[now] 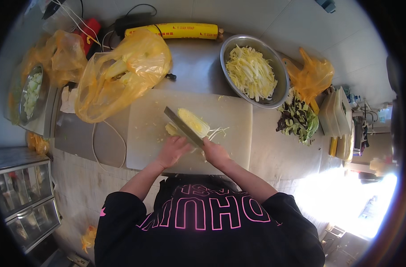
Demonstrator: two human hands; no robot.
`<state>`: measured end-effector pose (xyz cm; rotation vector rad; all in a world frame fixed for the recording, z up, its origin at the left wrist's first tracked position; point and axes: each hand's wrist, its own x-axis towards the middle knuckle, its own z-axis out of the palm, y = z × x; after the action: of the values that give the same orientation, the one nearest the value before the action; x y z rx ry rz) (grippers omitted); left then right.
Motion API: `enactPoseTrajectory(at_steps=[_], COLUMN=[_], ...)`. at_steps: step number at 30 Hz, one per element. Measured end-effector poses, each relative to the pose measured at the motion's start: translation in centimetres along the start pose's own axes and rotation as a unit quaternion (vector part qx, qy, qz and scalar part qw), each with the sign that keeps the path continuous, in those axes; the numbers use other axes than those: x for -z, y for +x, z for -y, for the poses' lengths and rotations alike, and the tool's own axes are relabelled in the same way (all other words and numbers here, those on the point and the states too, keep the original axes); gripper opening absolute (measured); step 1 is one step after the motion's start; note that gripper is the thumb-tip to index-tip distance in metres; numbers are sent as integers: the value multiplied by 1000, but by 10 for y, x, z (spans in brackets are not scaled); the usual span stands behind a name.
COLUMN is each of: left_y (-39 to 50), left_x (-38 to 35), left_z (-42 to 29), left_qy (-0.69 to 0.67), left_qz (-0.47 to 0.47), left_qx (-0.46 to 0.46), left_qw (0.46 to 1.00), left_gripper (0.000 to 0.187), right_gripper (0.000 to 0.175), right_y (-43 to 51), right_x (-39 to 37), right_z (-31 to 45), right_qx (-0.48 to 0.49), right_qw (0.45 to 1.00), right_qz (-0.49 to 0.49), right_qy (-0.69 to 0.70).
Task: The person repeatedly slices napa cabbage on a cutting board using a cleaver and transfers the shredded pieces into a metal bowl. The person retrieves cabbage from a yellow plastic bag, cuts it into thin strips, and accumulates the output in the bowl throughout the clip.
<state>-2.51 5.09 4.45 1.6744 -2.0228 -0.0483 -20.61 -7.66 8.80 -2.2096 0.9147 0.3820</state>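
Note:
My right hand [217,154] grips the handle end of a cleaver [183,126], whose blade slants up and left over a white cutting board [236,133]. Right of the blade lies a cut piece of napa cabbage [192,121], its pale yellow layered face upward. A smaller cabbage piece [171,129] shows on the blade's left side. My left hand [174,152] is just below that piece, close to the blade; its fingers are blurred, and whether they hold anything is unclear. Thin cabbage shreds [218,131] lie beside the larger piece.
Behind the board's right corner stands a steel bowl [225,77] of shredded cabbage. A yellow plastic bag [136,63] with cabbage overlaps the board's left corner. Purple-green leaves [298,120] lie right; a bowl of chopped pale vegetable [32,90] stands far left. A wrap box [186,30] lies behind.

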Motion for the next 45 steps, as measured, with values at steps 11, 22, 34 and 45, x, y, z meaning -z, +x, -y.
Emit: enactPoseTrajectory(at_steps=[11,22,34,45], left_y=[-2,-7,-4,34], left_x=[8,5,-21,-6], left_z=[1,8,24,-13], left_qy=[-27,-45,-12,-177], left_qz=[65,77,166,97], left_qx=[-23,-21,-13,125], left_qw=[997,996,986,971], left_gripper=[18,23,57,61], right_gripper=[16,19,23,31], right_y=[-43,-79,-128,-171], right_x=[-1,7,8,-19], right_z=[-10,5,-21,-30], right_qx=[52,-2,-95,43], right_qw=[996,999,979,947], right_qz=[-67,-35,-134,-312], right_qy=[-35,31,116,67])
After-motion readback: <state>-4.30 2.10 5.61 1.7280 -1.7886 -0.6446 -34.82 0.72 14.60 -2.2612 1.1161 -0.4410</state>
